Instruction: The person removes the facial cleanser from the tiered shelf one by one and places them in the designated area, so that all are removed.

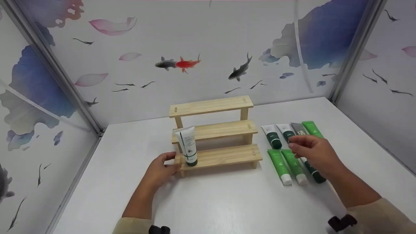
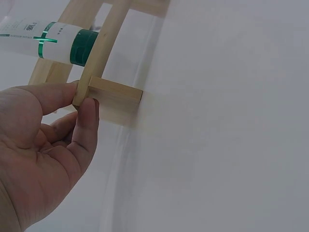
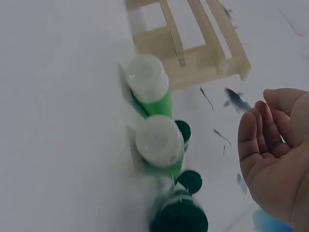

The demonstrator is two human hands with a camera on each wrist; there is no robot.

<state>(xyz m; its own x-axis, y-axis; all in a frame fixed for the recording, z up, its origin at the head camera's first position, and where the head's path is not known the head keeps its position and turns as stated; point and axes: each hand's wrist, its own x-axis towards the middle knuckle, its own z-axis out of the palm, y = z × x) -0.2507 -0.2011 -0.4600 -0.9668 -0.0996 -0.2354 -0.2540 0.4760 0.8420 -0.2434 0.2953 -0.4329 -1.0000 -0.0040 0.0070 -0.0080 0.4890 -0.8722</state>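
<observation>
A three-step wooden stand (image 1: 224, 157) is on the table, its tiers rising toward the back wall. On the left end of its lowest step, a white tube (image 1: 187, 146) stands upright on a dark green cap. My left hand (image 1: 161, 170) pinches that step's left end between thumb and fingers, as the left wrist view confirms. Over the laid-out tubes on the right hovers my right hand (image 1: 313, 152), fingers loosely bent and holding nothing. Below it lie two green tubes (image 1: 278, 162) with white caps and a dark-capped tube (image 1: 314, 172), partly hidden by the hand.
Behind the front row lie two white tubes (image 1: 269, 131) with dark green caps, a grey tube (image 1: 297, 127) and a green tube (image 1: 312, 127). Printed panels (image 1: 208, 39) enclose the white table (image 1: 227, 201) at the back and sides.
</observation>
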